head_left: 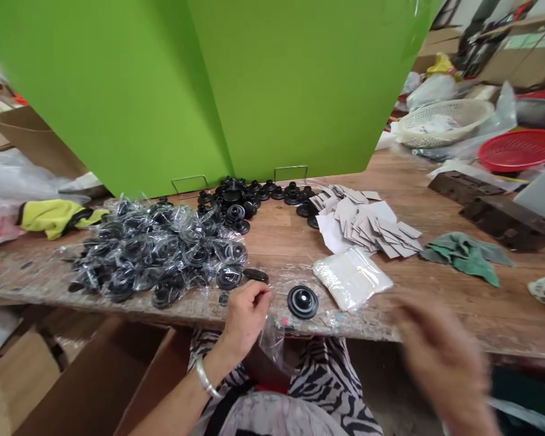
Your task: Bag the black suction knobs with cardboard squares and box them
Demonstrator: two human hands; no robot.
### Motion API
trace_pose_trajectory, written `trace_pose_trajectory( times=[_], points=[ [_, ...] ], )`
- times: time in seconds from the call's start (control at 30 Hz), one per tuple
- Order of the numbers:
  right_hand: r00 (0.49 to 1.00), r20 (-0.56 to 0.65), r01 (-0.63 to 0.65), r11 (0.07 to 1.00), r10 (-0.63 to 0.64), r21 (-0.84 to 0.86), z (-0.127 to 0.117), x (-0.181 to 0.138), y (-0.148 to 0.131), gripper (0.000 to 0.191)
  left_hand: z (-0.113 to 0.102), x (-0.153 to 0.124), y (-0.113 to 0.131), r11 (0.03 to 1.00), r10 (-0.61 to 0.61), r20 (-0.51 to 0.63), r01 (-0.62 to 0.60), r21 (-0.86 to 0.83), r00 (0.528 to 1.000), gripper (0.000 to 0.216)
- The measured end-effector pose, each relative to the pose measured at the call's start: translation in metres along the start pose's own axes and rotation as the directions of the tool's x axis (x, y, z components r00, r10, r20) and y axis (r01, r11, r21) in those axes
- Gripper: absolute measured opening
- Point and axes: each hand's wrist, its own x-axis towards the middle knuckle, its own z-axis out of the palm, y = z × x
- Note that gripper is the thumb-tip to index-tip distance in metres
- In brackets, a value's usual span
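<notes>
My left hand [247, 312] is closed in a pinch at the table's front edge, holding a clear plastic bag [272, 342] that hangs down over the edge. Just right of it lies a round black stepped disc [303, 301] with a shiny domed middle. Another dark disc [255, 276] rests right behind my left fingertips. My right hand [440, 357] is smeared by motion, off to the right over the front edge, so its fingers cannot be made out. The thing nearest to it is a flat stack of clear plastic bags [352, 277].
A heap of bagged black discs [158, 248] covers the left. Unwrapped black discs [234, 200] lie behind, below green boards [300, 91]. Grey card pieces [367, 221] are spread at right, near a green cloth [465, 254], brown blocks [508, 215] and baskets [522, 150].
</notes>
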Motion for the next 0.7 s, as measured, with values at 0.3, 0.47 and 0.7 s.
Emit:
trace_pose_trajectory(
  times=[0.3, 0.47, 0.7],
  points=[
    [0.647, 0.691, 0.368, 0.926, -0.322, 0.086, 0.089, -0.014, -0.084, 0.007, -0.025, -0.007, -0.009, 1.0, -0.021, -0.174, 0.022, 0.005, 0.985, 0.017],
    [0.778, 0.614, -0.129, 0.92, -0.137, 0.369, 0.099, -0.007, -0.044, 0.02, -0.017, -0.01, -0.026, 0.994, -0.109, -0.157, 0.11, 0.003, 0.982, 0.017],
    [0.801, 0.591, -0.179, 0.98, 0.093, 0.088, 0.118, -0.008, -0.004, 0.025, -0.012, -0.014, -0.022, 0.997, -0.066, -0.177, 0.059, -0.041, 0.982, 0.015]
  ],
)
